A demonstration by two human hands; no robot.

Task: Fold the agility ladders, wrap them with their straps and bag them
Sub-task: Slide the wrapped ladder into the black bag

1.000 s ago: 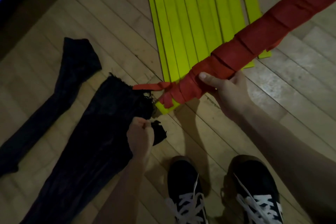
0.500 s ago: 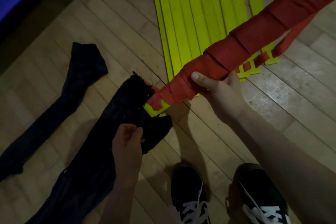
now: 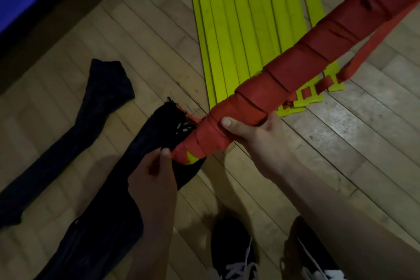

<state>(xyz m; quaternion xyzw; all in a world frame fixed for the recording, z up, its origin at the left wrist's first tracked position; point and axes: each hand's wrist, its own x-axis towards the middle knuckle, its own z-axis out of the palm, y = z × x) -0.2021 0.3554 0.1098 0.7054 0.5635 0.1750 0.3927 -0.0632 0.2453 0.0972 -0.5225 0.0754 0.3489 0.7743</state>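
Head view: my right grip is wrapped round the strapped bundle, its tip at the mouth of the bag that my left grip pinches open, while a second ladder lies folded but unwrapped on the floor.

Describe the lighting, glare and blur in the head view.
Head view: dim overall, the dark bag nearly loses its detail; a pale sheen of glare sits on the wooden floor right of the right hand; the left hand looks soft; the wrapped ladder and the flat yellow ladder stay bright; floorboards bow near the edges from the wide lens.
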